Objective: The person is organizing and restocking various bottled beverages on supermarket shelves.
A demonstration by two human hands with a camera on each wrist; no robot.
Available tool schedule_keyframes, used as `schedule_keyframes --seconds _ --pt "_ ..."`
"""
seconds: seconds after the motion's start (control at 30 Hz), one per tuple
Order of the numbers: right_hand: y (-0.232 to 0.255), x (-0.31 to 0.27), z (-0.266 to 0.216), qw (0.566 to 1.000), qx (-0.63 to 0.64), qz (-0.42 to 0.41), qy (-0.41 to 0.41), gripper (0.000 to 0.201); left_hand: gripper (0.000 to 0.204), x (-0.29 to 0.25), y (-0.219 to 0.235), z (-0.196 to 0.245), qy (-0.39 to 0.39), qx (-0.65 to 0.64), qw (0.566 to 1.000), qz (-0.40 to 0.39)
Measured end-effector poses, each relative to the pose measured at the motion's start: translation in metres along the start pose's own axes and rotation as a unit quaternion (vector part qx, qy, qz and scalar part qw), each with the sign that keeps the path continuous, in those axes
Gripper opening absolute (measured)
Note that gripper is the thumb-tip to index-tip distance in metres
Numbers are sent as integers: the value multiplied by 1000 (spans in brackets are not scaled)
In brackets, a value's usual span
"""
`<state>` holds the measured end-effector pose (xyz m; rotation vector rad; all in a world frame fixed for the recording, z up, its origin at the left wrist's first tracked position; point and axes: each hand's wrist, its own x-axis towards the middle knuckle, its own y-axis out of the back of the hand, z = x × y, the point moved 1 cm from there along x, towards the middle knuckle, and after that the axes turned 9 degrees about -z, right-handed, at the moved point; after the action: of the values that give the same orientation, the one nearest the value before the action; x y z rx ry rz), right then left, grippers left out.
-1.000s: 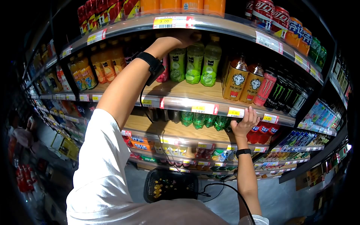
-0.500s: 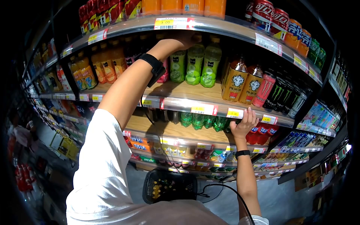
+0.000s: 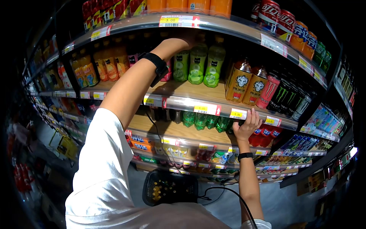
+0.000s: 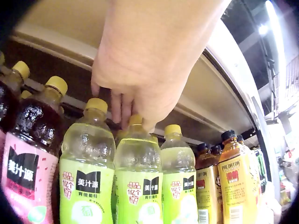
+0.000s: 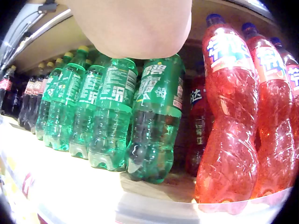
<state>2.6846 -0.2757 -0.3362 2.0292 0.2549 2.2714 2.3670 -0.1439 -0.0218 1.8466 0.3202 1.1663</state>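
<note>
My left hand (image 3: pixel 186 41) reaches in under the upper shelf, above a row of green grape juice bottles (image 3: pixel 197 66) with yellow caps. In the left wrist view its fingers (image 4: pixel 117 105) point down behind the front bottles, and the thumb side overlaps the yellow cap (image 4: pixel 135 120) of the middle one. I cannot tell whether the fingers grip anything there. Lower down, my right hand (image 3: pixel 247 125) rests on the front rail (image 3: pixel 175 104) of the shelf, fingers laid over the price tags and thumb out to the left. Its fingers are out of the right wrist view.
Gold Predator bottles (image 3: pixel 240 80) and Monster cans (image 3: pixel 280 93) stand right of the juice; orange drinks (image 3: pixel 108 63) stand left. Below are green Sprite bottles (image 5: pixel 114 107) and red soda bottles (image 5: pixel 229 112). A black basket (image 3: pixel 146 191) sits below me. A cable (image 3: pixel 244 200) hangs by my right arm.
Both hands stay in about the same places, the left deep over the juice bottles and the right on the rail. The head view has only shifted slightly.
</note>
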Motion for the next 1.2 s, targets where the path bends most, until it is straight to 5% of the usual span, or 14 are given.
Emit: schedule_keyframes --seconds 0.2,0.43,0.5,0.6,0.63,0.7,0.73,0.77,0.8,0.83,0.87,0.97,1.03,1.2 --pt "4 1 -2 1000 7 -14 -7 63 45 -7 -9 3 -40 -69 996 37" --pt "4 2 -3 1000 13 -14 -8 65 97 -30 -10 4 -50 -114 987 -98" --pt "4 3 -3 1000 14 -20 -7 66 100 -26 -26 -1 -56 28 998 16" --pt "4 3 -5 1000 19 -17 -7 68 100 -36 -30 5 -53 126 989 63" --pt "4 3 -5 1000 19 -18 -8 68 91 -39 -31 7 -21 6 1000 11" --pt "7 4 -5 999 21 -26 -10 68 67 -67 -2 27 -36 -144 981 120" --pt "10 3 -6 999 24 -34 -12 67 76 -88 53 65 138 -230 958 -100" --pt "11 4 -6 999 26 -39 -14 67 83 -105 42 67 45 -257 963 59" --pt "14 6 -7 999 25 -45 -12 67 86 -126 29 77 116 -164 972 122" --pt "17 6 -8 998 37 -57 -19 69 94 -151 56 90 137 -363 922 3" --pt "21 5 -8 996 49 -73 -23 70 79 -172 29 82 -12 -370 916 152" --pt "34 9 -10 991 50 -119 -19 73 55 -273 15 109 73 -556 806 190" --pt "41 13 -11 989 58 -134 7 77 41 -347 -10 116 223 -667 682 199" --pt "66 -31 -50 965 149 -216 -15 88 19 -545 -120 129 580 -616 503 178"
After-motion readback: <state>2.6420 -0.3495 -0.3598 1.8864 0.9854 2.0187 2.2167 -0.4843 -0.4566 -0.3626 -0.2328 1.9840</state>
